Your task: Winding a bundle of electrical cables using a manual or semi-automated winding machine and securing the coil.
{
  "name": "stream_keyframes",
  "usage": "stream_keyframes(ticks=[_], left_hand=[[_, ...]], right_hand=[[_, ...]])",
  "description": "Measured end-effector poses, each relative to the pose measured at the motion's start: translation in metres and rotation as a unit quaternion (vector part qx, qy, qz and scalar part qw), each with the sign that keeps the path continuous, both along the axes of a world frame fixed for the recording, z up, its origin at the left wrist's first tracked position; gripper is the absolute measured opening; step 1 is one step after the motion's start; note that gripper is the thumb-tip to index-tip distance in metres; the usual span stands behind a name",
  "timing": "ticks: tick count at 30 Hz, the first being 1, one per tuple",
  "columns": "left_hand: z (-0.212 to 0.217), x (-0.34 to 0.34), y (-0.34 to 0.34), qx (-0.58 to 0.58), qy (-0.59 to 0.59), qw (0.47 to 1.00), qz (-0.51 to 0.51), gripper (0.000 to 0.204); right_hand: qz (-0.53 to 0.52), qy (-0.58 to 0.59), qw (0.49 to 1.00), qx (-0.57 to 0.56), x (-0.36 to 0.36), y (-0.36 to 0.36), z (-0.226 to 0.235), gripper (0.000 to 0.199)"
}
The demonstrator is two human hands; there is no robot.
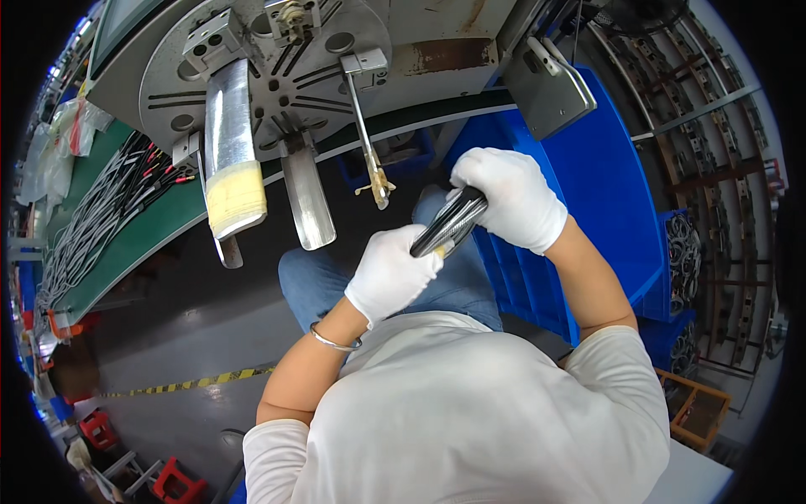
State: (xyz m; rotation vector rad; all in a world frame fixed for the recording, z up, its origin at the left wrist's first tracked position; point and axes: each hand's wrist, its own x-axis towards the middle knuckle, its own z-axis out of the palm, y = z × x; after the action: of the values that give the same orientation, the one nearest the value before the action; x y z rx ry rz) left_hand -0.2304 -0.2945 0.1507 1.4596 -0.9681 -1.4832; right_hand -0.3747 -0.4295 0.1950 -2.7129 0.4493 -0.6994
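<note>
Between my two white-gloved hands is a short, thick bundle of black cable (451,221), tilted with its upper end to the right. My left hand (393,273) is closed round its lower end, where a small yellowish bit shows by the fingers. Closed over the upper end is my right hand (510,197). The gloves hide both ends of the bundle. It is held over my lap, to the right of a slotted round metal disc (277,76) that carries several protruding arms. One wide arm (228,118) has yellow tape (237,197) round its tip.
A bare metal arm (309,193) and a thin rod (363,134) jut toward me from the disc. Many grey cables (92,218) lie on the green bench (138,244) at left. Blue bins (604,185) stand close on my right, beside a rack (714,168).
</note>
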Motion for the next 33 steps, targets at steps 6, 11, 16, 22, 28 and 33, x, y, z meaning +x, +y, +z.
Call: stream_keyframes(ticks=[6, 11, 16, 22, 28, 33], left_hand=[[0.027, -0.015, -0.023, 0.058, -0.073, 0.991, -0.097, 0.026], [0.046, -0.032, -0.028, -0.213, -0.306, 0.926, -0.053, 0.035], [0.06, -0.031, -0.007, -0.653, -0.406, 0.637, 0.051, 0.074], [0.043, -0.058, -0.023, -0.479, -0.332, 0.812, -0.017, 0.095], [0.054, -0.095, -0.057, -0.422, -0.135, 0.896, -0.017, 0.073], [0.097, -0.082, -0.07, -0.272, -0.269, 0.924, 0.004, 0.023]], right_hand=[[0.032, 0.243, 0.957, 0.155, -0.008, 0.004, 0.02, 0.024], [0.01, 0.173, 0.977, 0.125, -0.049, -0.007, 0.03, 0.027], [-0.075, -0.094, 0.969, 0.214, -0.137, -0.02, 0.066, 0.033], [-0.195, -0.388, 0.863, 0.259, -0.192, -0.013, 0.039, 0.028], [-0.136, -0.539, 0.7, 0.447, -0.137, -0.011, 0.001, 0.014], [-0.111, -0.537, 0.665, 0.507, -0.108, -0.009, 0.011, 0.007]])
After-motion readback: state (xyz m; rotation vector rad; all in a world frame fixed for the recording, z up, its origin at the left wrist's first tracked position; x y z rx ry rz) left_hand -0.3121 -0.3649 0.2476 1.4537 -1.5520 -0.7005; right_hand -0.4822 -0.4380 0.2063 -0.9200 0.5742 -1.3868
